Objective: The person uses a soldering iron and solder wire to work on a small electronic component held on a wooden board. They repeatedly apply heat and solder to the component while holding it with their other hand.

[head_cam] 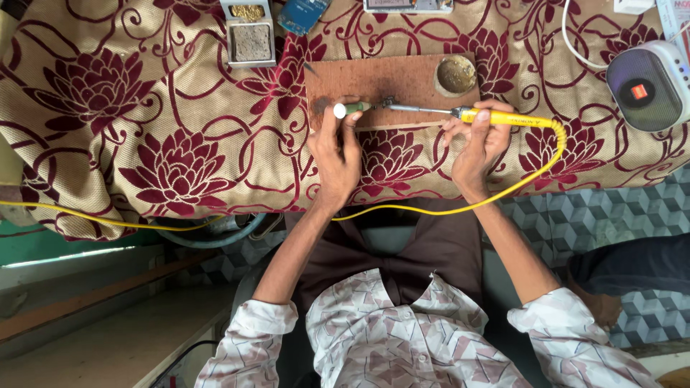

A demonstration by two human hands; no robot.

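Nearest to me are my patterned shirt sleeves (253,327) and the brown cloth over my lap (424,248), with a yellow cord (402,207) running across above them. My right hand (480,144) is closed around the yellow handle of a soldering iron (496,117), held nearly level, its metal tip pointing left over a brown wooden board (381,79). My left hand (336,154) pinches a small green part with a white round end (348,109) between thumb and fingers, at the board's near edge; the iron's tip reaches just beside it, though I cannot tell whether they touch. A round brass-coloured tin (456,75) sits in the board's right corner. Everything lies on a beige table cloth with dark red flowers (144,136). A metal stand with a sponge tray (251,36) stands farther off to the left, and a small grey speaker (647,86) sits at the right.
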